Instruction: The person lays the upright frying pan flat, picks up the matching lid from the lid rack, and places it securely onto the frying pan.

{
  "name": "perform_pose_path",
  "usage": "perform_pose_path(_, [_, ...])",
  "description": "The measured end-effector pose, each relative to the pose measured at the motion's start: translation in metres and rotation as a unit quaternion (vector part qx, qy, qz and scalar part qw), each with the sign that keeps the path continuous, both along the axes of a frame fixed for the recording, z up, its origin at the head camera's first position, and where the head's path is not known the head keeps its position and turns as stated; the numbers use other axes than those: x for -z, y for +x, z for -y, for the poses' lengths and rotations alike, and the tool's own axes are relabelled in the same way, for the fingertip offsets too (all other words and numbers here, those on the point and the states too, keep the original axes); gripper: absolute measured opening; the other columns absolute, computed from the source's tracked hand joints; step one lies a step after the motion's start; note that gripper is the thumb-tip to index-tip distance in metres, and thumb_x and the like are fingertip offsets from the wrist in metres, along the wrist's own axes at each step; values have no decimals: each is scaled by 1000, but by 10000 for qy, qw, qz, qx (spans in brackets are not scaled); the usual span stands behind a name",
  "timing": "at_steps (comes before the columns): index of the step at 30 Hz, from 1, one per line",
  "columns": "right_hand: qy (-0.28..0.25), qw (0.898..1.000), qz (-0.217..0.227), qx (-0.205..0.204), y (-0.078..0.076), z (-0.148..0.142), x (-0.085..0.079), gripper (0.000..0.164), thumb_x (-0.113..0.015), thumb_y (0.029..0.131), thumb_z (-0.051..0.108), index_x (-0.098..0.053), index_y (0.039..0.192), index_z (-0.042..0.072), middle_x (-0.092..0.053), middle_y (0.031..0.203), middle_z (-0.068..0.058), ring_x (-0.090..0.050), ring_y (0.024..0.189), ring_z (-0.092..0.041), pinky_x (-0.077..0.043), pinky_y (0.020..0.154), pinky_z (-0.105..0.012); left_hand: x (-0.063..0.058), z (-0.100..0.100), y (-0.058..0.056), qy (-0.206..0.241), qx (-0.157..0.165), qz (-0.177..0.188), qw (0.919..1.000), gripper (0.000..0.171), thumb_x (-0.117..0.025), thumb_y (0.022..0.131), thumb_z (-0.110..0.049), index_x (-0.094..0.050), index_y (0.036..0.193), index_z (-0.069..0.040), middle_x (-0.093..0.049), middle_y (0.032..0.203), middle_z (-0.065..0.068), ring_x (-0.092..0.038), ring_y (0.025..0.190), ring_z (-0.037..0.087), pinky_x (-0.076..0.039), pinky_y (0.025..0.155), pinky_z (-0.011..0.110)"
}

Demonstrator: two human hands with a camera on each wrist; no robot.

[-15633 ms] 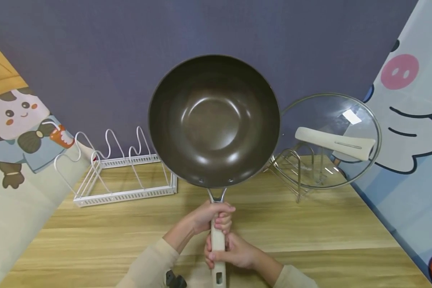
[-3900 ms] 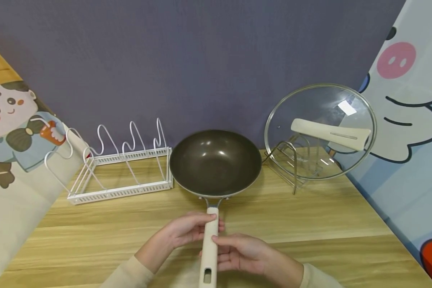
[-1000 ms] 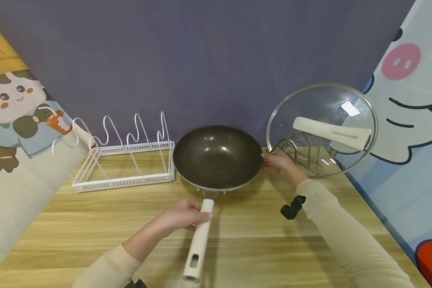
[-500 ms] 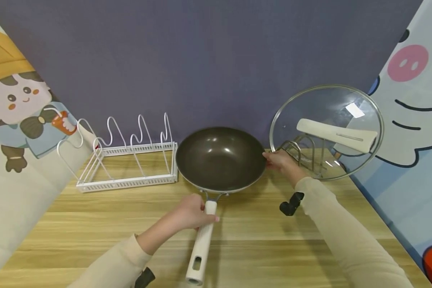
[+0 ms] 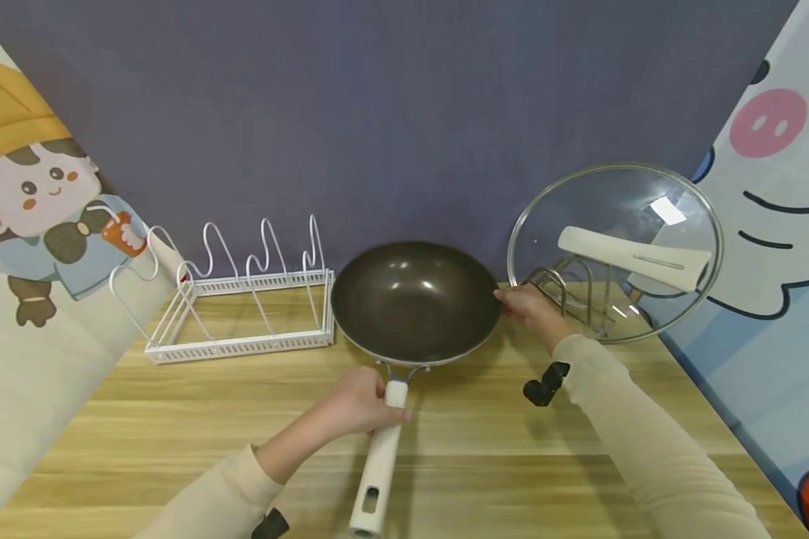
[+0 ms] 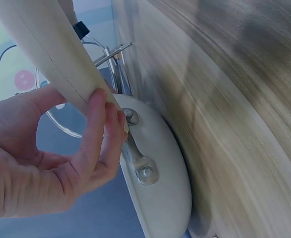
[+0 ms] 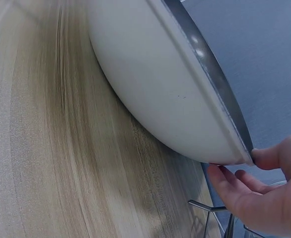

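Observation:
A wok (image 5: 414, 307) with a dark inside and a cream outside sits in the middle of the table, its long cream handle (image 5: 380, 479) pointing toward me. My left hand (image 5: 359, 404) holds the handle near the wok, thumb on top; its fingers (image 6: 95, 116) curl under it in the left wrist view. My right hand (image 5: 522, 303) pinches the wok's right rim. In the right wrist view its thumb (image 7: 267, 156) is at the rim and the other fingers lie against the cream underside (image 7: 160, 94).
A white rack (image 5: 243, 344) with wavy dividers stands close left of the wok. To the right, a metal stand (image 5: 564, 288) holds a glass lid (image 5: 620, 202) with a cream grip, near my right hand. A grey wall (image 5: 404, 112) rises behind the table (image 5: 485, 479).
Earlier the wok was raised with both hands on its handle, then lowered. My right hand has since moved from the handle to the right rim. Over the last second, hardly anything moves.

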State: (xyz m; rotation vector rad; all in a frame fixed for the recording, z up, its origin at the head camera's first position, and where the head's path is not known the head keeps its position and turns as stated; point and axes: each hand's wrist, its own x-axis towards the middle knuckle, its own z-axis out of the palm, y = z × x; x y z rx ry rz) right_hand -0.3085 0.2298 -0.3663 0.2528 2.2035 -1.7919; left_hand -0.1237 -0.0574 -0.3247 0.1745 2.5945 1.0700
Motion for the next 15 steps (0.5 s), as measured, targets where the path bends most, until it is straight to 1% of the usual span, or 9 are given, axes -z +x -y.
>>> perform_pose_path(1, [25,10000,-5,-27,0,0,1,44,-45,99,9,-39,136,-15,-58,62,14,-57,61,0,-52,69,-17,1,0,0,42,13,-21,10000,29,-82,72,-22,-61,72,-1,-62,68,9,-59,53,16,-53,48,24])
perform_pose_path(2, [75,10000,-3,-56,0,0,1,45,-45,100,10,-37,138,-14,-57,63,14,-57,62,1,-53,73,-19,2,1,0,73,19,-55,10000,30,-82,72,-22,-61,72,-1,-62,67,8,-59,53,16,-53,47,23])
perform_pose_path(5, [132,9998,13,-145,0,-1,2,48,-43,100,10,-33,140,-15,-56,65,15,-56,63,1,-52,73,-18,5,3,0,162,11,-173,9997,30,-82,71,-22,-61,73,-1,-62,66,8,-57,52,15,-51,45,21])
perform_pose_path(8, [214,9996,25,-173,1,-3,-1,49,-44,100,11,-33,141,-14,-57,67,15,-56,65,1,-53,76,-21,7,5,0,218,-44,-242,9995,31,-83,70,-22,-61,76,0,-61,66,7,-56,52,14,-49,45,20])
perform_pose_path(9, [215,9996,23,-158,1,-3,-1,49,-45,100,12,-34,141,-13,-58,68,14,-56,65,0,-54,74,-19,7,5,0,236,-62,-256,9994,31,-83,70,-22,-61,77,0,-61,67,8,-56,52,14,-49,45,20])
perform_pose_path(10, [241,9996,-16,-156,0,-4,1,49,-46,100,12,-34,140,-13,-60,70,13,-58,66,0,-55,76,-21,7,6,0,252,-86,-259,9993,33,-83,69,-22,-61,79,1,-61,69,8,-56,53,14,-49,46,20])
perform_pose_path(11, [241,9996,-41,-152,-3,-7,5,49,-48,99,12,-35,140,-12,-61,72,12,-59,68,-1,-56,79,-23,8,6,0,265,-98,-260,9993,34,-83,69,-22,-61,81,1,-62,70,9,-56,54,15,-49,46,20])
perform_pose_path(13, [91,9998,-105,-144,-17,-16,22,49,-54,97,12,-40,137,-11,-65,77,5,-62,72,-6,-57,83,-28,8,7,0,285,-94,-270,9992,36,-83,69,-22,-61,84,2,-62,73,9,-57,55,15,-50,47,21])
perform_pose_path(15, [-324,9989,-237,-254,-43,-32,52,42,-63,92,12,-51,126,-10,-69,80,-3,-66,74,-13,-59,80,-31,8,8,0,296,-71,-268,9992,37,-83,70,-21,-61,86,3,-63,74,10,-58,56,15,-51,47,21])
